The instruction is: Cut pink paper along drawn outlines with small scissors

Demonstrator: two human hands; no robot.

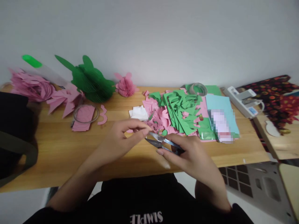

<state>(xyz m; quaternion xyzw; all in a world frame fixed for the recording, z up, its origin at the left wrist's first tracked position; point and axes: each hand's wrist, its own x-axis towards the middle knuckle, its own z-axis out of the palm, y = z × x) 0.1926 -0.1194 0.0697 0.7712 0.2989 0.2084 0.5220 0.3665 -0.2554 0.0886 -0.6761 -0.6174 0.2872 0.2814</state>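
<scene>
My right hand [189, 149] is wrapped round a pair of thread snips [161, 139], whose two blades stand apart and point left. Close to the upper blade's tip, the thumb and fingers of my left hand [127, 132] are pinched together. Whatever they hold, if anything, is too small to make out. Just beyond the blades spreads a heap of green paper scraps [179, 107] and pink paper scraps [161, 119]. A folded white tissue [138, 112] lies at the heap's left edge.
Pink cut paper [83, 119] under a wire ring [86, 113] lies left. Along the wall stand a green honeycomb paper shape [92, 81], a small pink one [126, 85] and pink folded paper [35, 85]. Rightward are a tape roll [198, 89], blue paper [219, 104] and a power strip [244, 101].
</scene>
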